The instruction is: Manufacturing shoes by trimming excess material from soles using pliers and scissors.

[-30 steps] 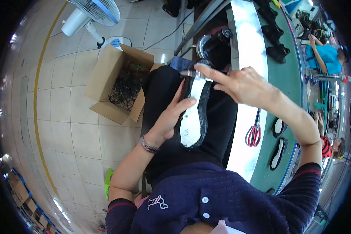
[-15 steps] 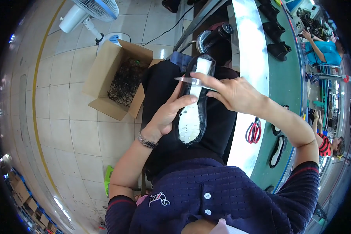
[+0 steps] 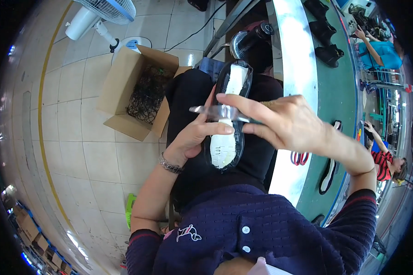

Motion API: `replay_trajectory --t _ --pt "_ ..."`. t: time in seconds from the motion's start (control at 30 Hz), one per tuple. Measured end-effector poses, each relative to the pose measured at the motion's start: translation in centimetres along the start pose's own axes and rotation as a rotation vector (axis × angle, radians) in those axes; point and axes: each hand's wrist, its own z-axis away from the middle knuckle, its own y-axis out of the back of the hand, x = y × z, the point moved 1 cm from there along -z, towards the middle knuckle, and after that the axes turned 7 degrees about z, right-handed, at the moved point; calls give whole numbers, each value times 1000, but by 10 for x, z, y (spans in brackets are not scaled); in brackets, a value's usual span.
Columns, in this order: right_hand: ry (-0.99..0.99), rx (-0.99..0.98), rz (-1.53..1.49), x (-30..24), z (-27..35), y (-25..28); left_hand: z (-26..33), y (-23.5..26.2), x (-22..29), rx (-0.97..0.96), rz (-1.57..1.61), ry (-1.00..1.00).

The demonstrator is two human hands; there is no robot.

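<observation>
Fingers of the left hand clasp a black shoe, white underside up, over the lap; a blurred silvery blade, pinched by the right hand, crosses it, contact unclear; red scissor handles lie on the metal edge of the worktop, dark footwear farther right.

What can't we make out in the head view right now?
All in head view:
Shiny pointed metal blade in right hand: blurred, cutting edge unclear.
Left hand: most fingers hidden behind black shoe piece with white underside.
Red-handled scissors: blades hidden by right hand.
White floor fan: top cut off by upper edge.
</observation>
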Motion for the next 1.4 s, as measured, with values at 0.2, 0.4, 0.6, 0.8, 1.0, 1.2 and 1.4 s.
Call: replay_trajectory --t 0.2,0.4,0.6,0.8,1.0,1.2,1.4 --pt "-198 -443 189 0 3 1 5 -2 -24 -137 133 -175" --pt "24 -153 400 -20 35 -4 12 -10 -40 -181 416 -190" --pt "43 -184 298 -15 33 -6 11 -28 -40 -13 130 -367" --pt "34 -68 111 -26 19 19 6 -22 -61 108 -117 -548" --pt "9 -338 384 -14 18 -14 4 -16 -50 -30 -85 -345" --pt "53 -42 233 -26 40 -39 10 -17 -46 -90 -144 -275" --pt "289 57 184 -64 45 -23 13 -13 -51 -106 -342 -375"
